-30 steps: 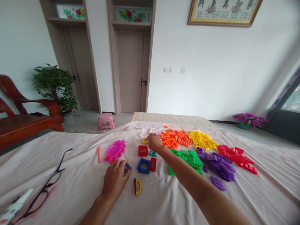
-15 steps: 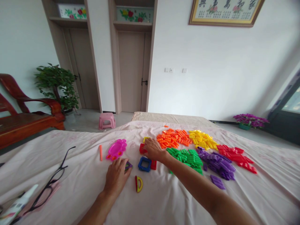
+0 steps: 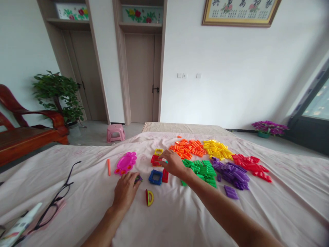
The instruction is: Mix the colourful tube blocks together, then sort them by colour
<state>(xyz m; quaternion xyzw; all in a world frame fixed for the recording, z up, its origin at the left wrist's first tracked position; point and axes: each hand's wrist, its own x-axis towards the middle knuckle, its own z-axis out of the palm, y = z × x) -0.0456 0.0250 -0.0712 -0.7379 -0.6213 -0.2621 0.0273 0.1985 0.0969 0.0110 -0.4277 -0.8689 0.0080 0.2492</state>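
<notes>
My left hand (image 3: 125,190) rests on the cloth with its fingers curled round a small purple and green piece (image 3: 139,179), mostly covered by the fingers. My right hand (image 3: 173,162) reaches in from the right, fingers apart, its tips at the edge of a red square frame (image 3: 155,161). A bit of light blue shows under those fingers. Behind the red frame lies a yellow square frame (image 3: 158,151). Between the hands sit a blue square frame (image 3: 155,177) and a red piece (image 3: 165,176). Closer to me is a yellow and red half-ring piece (image 3: 149,198).
A pink palette (image 3: 126,163) and an orange stick (image 3: 109,167) lie left. Orange (image 3: 183,148), yellow (image 3: 218,149), green (image 3: 203,171), purple (image 3: 231,174) and red (image 3: 252,166) tube piles spread right. Glasses (image 3: 55,202) and a white tube (image 3: 22,223) lie near left.
My right hand has drawn back slightly from the red and yellow frames, uncovering more of both, and its fingers have spread. My left hand stays at the purple and green piece. The view has shifted slightly.
</notes>
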